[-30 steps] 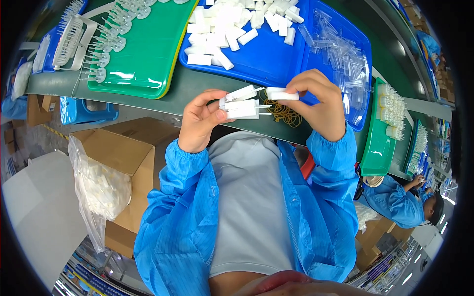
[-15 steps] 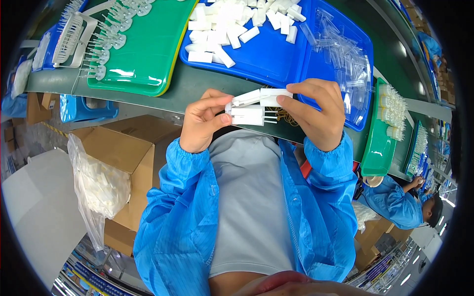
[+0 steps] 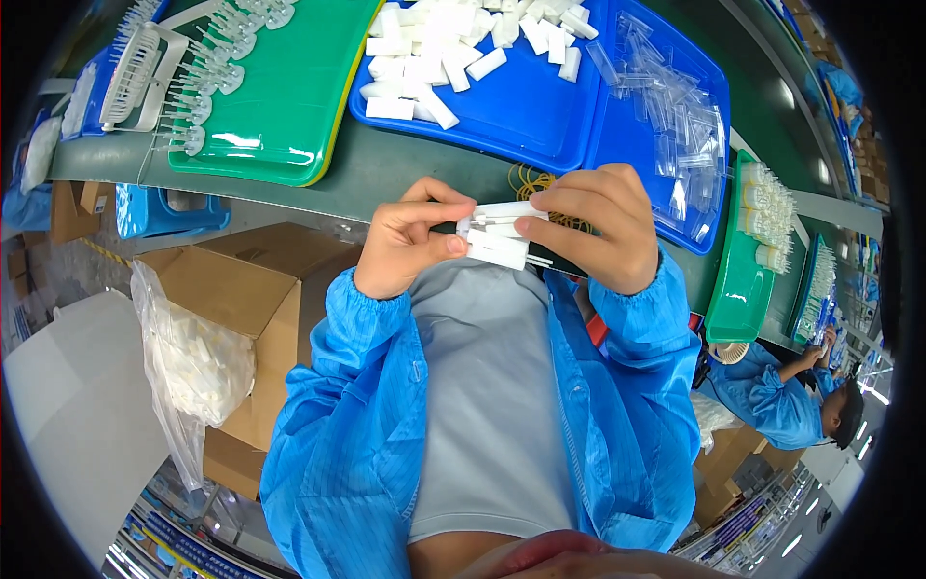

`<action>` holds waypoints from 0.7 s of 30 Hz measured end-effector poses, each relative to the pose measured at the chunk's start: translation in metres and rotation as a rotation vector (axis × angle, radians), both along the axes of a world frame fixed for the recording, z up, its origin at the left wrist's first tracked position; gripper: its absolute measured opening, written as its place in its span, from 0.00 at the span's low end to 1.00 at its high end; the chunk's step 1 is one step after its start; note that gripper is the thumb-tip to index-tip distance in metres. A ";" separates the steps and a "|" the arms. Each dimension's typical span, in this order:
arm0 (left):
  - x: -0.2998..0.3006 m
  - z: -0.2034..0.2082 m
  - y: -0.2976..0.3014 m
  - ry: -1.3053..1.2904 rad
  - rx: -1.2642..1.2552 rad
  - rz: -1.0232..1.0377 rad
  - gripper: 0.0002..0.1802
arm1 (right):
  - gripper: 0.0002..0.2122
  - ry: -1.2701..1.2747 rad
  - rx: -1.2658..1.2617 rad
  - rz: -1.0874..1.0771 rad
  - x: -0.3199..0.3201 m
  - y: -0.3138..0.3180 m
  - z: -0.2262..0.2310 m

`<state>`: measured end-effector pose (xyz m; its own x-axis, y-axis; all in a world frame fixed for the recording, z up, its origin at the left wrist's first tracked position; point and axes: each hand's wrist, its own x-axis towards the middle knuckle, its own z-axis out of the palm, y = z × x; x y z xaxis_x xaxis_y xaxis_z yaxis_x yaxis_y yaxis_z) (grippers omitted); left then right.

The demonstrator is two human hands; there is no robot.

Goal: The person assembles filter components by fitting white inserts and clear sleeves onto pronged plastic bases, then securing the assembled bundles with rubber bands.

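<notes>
Just past the bench's near edge, my left hand (image 3: 405, 241) pinches the base of a clear pronged part. A white block (image 3: 497, 252) sits on some of its prongs, and thin prong tips stick out of the block's right end. My right hand (image 3: 603, 232) grips another white block (image 3: 505, 210) between thumb and fingers. This second block lies along the upper prongs, close to the base. My left fingers partly hide the base, and whether the prongs run inside the second block is hard to tell.
Loose white blocks (image 3: 424, 72) fill part of a blue tray (image 3: 521, 130); clear plastic pieces (image 3: 670, 106) lie in its right neighbour. Pronged clear parts (image 3: 227, 77) line a green tray (image 3: 270, 106). Yellow rubber bands (image 3: 529, 181) lie behind my hands. A co-worker (image 3: 772, 386) is at right.
My right hand has brought its white block left, nearer the base in my left hand. The pronged part now slopes down to the right. More of the yellow bands shows.
</notes>
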<state>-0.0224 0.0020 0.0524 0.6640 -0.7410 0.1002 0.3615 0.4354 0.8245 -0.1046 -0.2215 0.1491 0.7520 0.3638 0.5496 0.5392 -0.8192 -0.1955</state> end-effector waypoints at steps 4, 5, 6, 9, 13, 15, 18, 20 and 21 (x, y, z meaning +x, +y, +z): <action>-0.003 0.004 -0.004 0.040 0.006 -0.034 0.20 | 0.13 0.080 0.175 0.001 0.000 0.004 -0.016; -0.003 0.004 -0.004 0.041 0.002 -0.048 0.20 | 0.12 0.108 0.259 0.008 0.000 0.006 -0.020; -0.003 0.003 -0.004 0.041 0.001 -0.054 0.20 | 0.12 0.107 0.257 0.002 0.000 0.007 -0.024; 0.000 0.000 -0.005 0.012 -0.002 -0.091 0.24 | 0.11 0.129 0.314 -0.018 0.001 0.008 -0.028; -0.007 0.008 -0.008 0.049 0.041 -0.077 0.28 | 0.13 0.234 0.398 0.040 0.004 -0.004 -0.025; -0.004 -0.001 -0.008 -0.031 0.061 -0.054 0.26 | 0.14 0.310 0.478 0.017 0.006 -0.019 -0.022; -0.001 0.003 -0.002 0.175 0.070 -0.090 0.25 | 0.11 0.230 0.323 -0.375 0.009 -0.049 -0.022; 0.003 0.003 0.001 0.145 0.074 -0.082 0.25 | 0.08 0.189 0.168 -0.528 0.004 -0.072 -0.028; 0.003 0.005 0.003 0.169 0.090 -0.073 0.25 | 0.08 0.183 0.170 -0.522 0.000 -0.086 -0.036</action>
<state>-0.0194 0.0053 0.0569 0.6102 -0.7885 -0.0766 0.5256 0.3306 0.7839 -0.1049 -0.3070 0.1136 0.8964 -0.1631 0.4122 0.0171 -0.9165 -0.3998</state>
